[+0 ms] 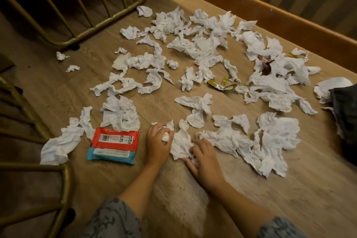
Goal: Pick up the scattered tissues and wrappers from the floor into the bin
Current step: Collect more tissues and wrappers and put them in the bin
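Both hands [156, 142] [202, 155] gathering tissues [180, 144], wipes packet [114, 146] beside

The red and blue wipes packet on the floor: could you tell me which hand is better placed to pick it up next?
Probably the left. The left hand lies right beside the wipes packet, though its fingers already hold a tissue wad. The right hand presses on tissue farther away.

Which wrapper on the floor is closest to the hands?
The red and blue plastic wipes pack, lying flat just beside the left hand. The crumpled yellow wrapper lies farther off among the tissues.
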